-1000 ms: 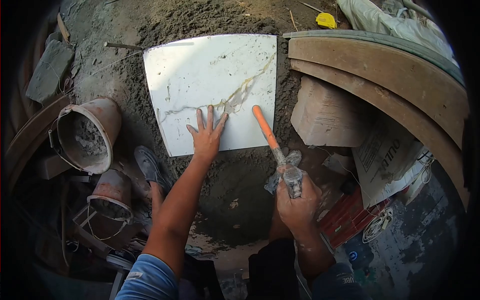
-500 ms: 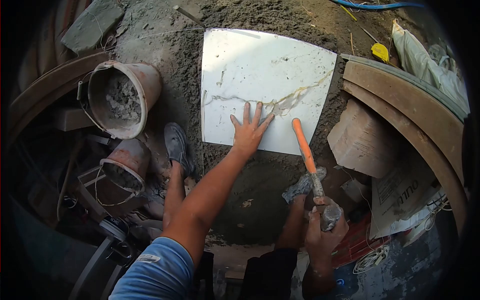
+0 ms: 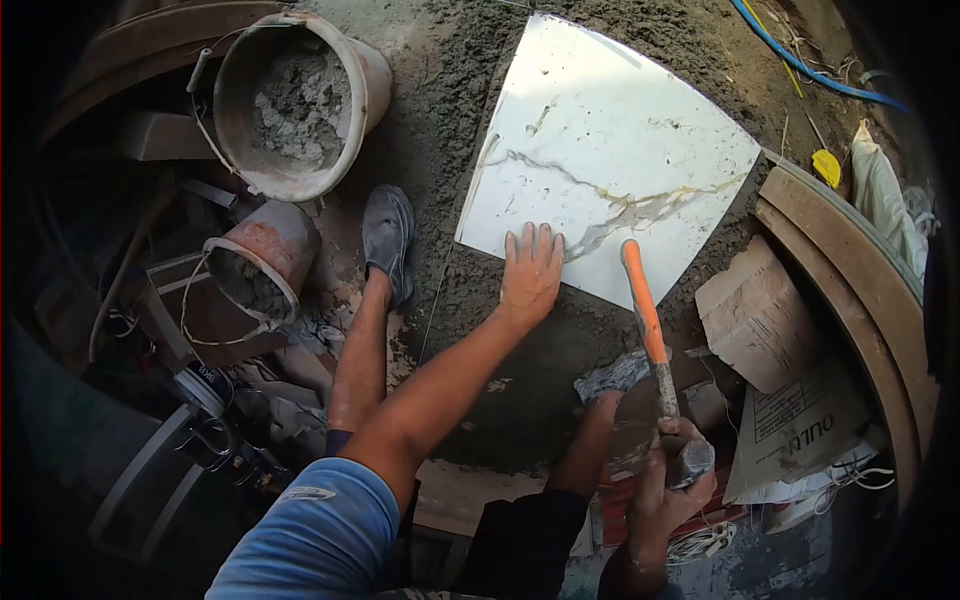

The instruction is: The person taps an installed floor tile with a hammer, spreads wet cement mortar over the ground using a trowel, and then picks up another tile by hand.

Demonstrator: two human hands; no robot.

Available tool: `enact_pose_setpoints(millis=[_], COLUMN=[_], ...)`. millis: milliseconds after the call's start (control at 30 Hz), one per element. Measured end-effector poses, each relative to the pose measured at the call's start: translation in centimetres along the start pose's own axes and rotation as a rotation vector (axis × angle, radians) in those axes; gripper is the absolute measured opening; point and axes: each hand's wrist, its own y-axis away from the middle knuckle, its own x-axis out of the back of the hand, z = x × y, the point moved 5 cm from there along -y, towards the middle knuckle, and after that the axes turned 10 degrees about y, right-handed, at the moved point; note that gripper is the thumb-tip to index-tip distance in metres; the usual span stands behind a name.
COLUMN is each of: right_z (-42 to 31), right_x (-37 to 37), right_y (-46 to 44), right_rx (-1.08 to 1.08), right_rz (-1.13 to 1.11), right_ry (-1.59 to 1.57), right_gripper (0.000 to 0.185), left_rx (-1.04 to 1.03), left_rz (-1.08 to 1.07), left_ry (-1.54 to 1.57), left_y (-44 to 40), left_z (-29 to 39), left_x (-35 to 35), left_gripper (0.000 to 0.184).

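A white marbled tile [image 3: 600,130] lies on rough wet mortar [image 3: 440,150]. On the tile's near edge rests my left hand [image 3: 531,275], palm down, with the fingers stretched out a little apart and nothing held. My right hand [image 3: 675,480] is wrapped round a hammer [image 3: 645,300] near its metal head, so the orange grip points away from me. The tip of that grip is over the tile's near right part; whether it touches cannot be made out.
Two buckets, a large one [image 3: 365,85] and a smaller one [image 3: 285,235], hold mortar at the left. Curved boards [image 3: 850,270], a block [image 3: 755,315] and a cardboard piece [image 3: 800,425] are at the right. A yellow tape measure [image 3: 826,168] and blue hose [image 3: 800,65] lie farther back.
The view has turned and shifted left, so the tile appears farther right and tilted. My left hand has slid back towards the tile's near edge. My right hand still holds the hammer.
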Motion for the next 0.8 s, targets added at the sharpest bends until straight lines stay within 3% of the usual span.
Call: enact_pose_setpoints(millis=[100, 200, 533, 600, 667, 800], right_z=[-1.7, -2.7, -1.2, -2.1, -2.4, -1.4], right_x=[-1.5, -3.2, -7.2, -7.8, -6.8, -5.3], right_y=[0.3, 0.7, 1.1, 0.6, 0.7, 1.1], right_rx=[0.146, 0.255, 0.080, 0.223, 0.205, 0.054], right_rz=[-0.080, -0.147, -0.172, -0.179, -0.151, -0.109], right_ry=[0.046, 0.075, 0.091, 0.158, 0.154, 0.033], right_gripper=[0.012, 0.012, 0.016, 0.016, 0.016, 0.012], left_rx=[0.185, 0.184, 0.200, 0.211, 0.190, 0.177], left_rz=[-0.115, -0.106, -0.107, -0.136, -0.117, -0.116], left_ry=[0.122, 0.136, 0.110, 0.109, 0.122, 0.090], left_y=[4.3, 6.0, 5.4, 5.2, 4.9, 2.8], left_z=[-2.1, -2.8, -2.8, -2.4, -2.0, -2.5], left_x=[0.6, 0.1, 0.7, 0.3, 0.8, 1.6], left_gripper=[0.065, 0.070, 0.067, 0.068, 0.065, 0.057])
